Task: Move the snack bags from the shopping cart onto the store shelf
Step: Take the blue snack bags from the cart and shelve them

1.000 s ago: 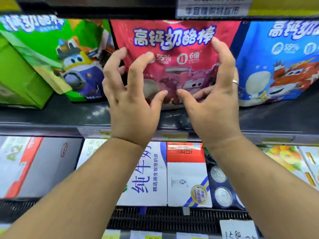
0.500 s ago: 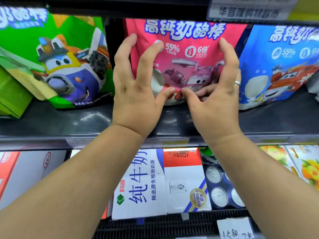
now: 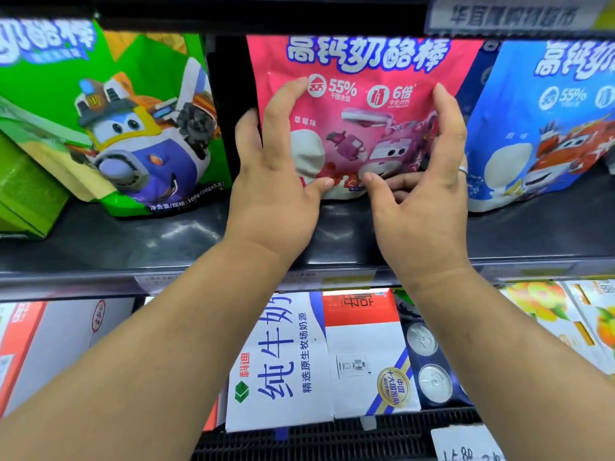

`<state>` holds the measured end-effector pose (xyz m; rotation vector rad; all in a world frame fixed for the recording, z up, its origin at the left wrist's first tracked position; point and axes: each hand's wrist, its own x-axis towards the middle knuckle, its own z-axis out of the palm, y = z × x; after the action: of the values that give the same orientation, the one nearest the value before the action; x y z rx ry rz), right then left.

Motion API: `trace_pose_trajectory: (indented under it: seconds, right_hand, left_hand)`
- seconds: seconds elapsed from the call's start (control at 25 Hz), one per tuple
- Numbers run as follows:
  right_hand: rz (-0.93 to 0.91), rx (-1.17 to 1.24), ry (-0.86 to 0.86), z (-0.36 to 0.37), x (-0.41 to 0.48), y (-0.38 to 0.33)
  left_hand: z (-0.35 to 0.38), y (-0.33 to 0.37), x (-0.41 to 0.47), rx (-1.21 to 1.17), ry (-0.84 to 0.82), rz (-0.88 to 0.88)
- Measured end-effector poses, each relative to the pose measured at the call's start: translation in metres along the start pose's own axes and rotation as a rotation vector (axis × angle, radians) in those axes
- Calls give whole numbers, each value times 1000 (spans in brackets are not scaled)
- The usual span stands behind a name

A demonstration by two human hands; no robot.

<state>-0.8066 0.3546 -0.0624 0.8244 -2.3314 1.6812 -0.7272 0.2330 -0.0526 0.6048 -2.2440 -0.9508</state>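
Fingers [image 3: 286, 104] of the left hand [image 3: 273, 191] and of the right hand [image 3: 422, 194] are spread and curved round the pink snack bag [image 3: 362, 94] — pressing its two sides, thumbs meeting at its lower edge. Since a second ago the bag has gone deeper onto the store shelf [image 3: 133, 241] and stands upright on it, between the green bag [image 3: 133, 128] and the blue bag [image 3: 545, 128]. Placement looks nearly done; letting go likely comes next — the cart is out of view.

Bright even light, blurred edges, wide-angle bending
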Motion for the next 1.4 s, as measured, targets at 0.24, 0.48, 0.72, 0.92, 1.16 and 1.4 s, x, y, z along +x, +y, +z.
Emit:
trace_pose_trajectory:
  seconds: [0.24,0.48,0.72,0.92,1.16,1.4]
  right_hand:
    - [10,-38,9,-2,-2,-2]
    - [58,-53,-27,-9,-41,-14]
    - [-22,-33,-104,18,-65,-45]
    - [-125,50,-203,60,-61,-72]
    - [-122,23,-227,116,-42,-86]
    - [-95,-27,-193,134,-33,-86]
  left_hand:
    - [-8,-5,-7,40,-8,39]
    - [-25,-6,-29,57,43,9]
    - [-64,-24,-47,116,230,140]
    - [-99,-39,-46,320,378,85]
    - [-126,-74,-31,315,357,-66]
    - [-114,-72,-10,395,299,-158]
